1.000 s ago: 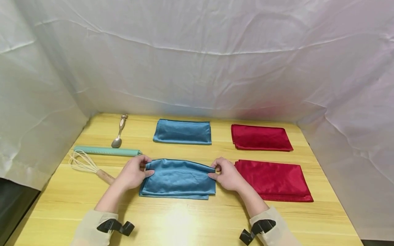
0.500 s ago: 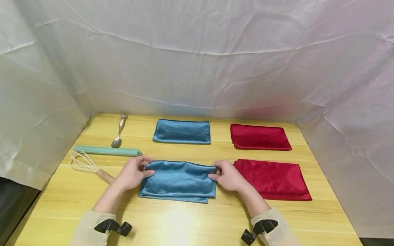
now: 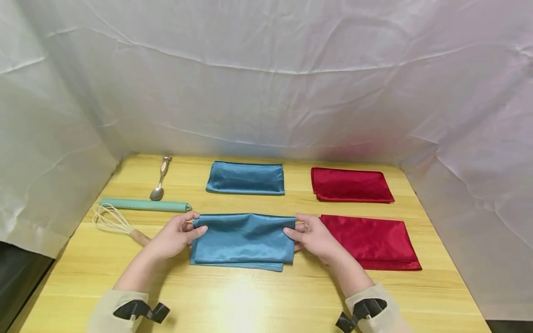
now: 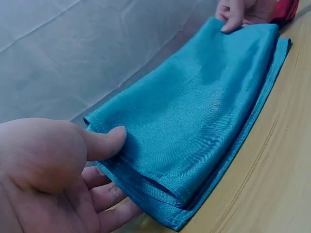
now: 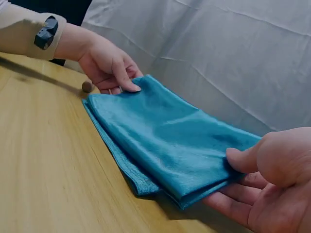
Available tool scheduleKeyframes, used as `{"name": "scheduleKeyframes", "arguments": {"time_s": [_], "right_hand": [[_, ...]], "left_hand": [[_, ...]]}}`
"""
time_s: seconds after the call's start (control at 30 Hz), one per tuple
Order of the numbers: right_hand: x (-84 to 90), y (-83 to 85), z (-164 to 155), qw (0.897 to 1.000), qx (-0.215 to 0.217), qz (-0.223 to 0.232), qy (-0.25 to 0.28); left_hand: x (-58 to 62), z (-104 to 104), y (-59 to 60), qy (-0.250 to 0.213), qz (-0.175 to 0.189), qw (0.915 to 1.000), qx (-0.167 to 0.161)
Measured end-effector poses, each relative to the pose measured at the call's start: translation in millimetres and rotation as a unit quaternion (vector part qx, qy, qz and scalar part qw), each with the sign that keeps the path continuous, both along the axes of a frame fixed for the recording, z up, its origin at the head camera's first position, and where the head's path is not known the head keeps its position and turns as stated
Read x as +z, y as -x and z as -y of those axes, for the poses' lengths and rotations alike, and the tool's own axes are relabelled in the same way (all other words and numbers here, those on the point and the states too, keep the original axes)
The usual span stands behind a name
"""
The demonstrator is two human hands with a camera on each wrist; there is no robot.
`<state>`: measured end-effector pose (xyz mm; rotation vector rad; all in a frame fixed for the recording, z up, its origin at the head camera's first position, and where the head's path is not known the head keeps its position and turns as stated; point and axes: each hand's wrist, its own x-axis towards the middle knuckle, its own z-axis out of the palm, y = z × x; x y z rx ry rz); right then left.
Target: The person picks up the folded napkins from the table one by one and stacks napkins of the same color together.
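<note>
A folded blue satin cloth lies near the middle of the wooden table. My left hand pinches its far left corner, thumb on top and fingers beneath, as the left wrist view shows on the blue cloth. My right hand pinches the far right corner the same way, thumb over the blue cloth. The upper layers are lifted off the table at the far edge; a lower layer stays flat beneath.
A second folded blue cloth lies behind. Two folded red cloths lie to the right. On the left are a spoon, a mint green rolled mat and a whisk. White sheeting encloses the table.
Both hands have drawn the cloth's upper edge up and slightly away from me, pulling it taut. The hands spread a little further apart.
</note>
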<state>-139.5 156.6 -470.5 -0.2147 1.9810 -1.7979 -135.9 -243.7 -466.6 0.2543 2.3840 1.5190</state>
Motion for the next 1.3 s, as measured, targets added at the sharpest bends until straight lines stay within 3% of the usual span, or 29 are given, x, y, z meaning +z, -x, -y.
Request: {"name": "scheduleKeyframes", "arguments": {"time_s": [0.1,0.23,0.47,0.7,1.0,1.3], "right_hand": [[-3.1,0.7,-2.7,1.000,-0.018,0.023,0.009],[-6.6,0.4,-4.9,0.998,-0.027,0.046,0.014],[-13.6,-1.4,-4.9,0.996,-0.023,0.077,0.038],[-14.2,-5.6,-4.6,0.997,-0.016,0.068,0.039],[-4.1,-9.3,-2.8,0.998,-0.041,0.047,0.004],[11.0,6.4,-13.4,0.997,-0.065,0.040,-0.020]], "left_hand": [[0.7,1.4,-1.2,-0.048,0.048,0.9976,0.008],[-1.3,2.4,-2.2,-0.082,0.081,0.9932,0.015],[-1.3,-2.5,-4.5,-0.046,0.089,0.9934,0.056],[-2.7,-9.2,-4.6,-0.068,0.116,0.9889,0.062],[-4.2,-11.2,-6.8,-0.049,0.107,0.9901,0.076],[11.6,-15.0,7.4,-0.008,0.076,0.9947,0.069]]}}
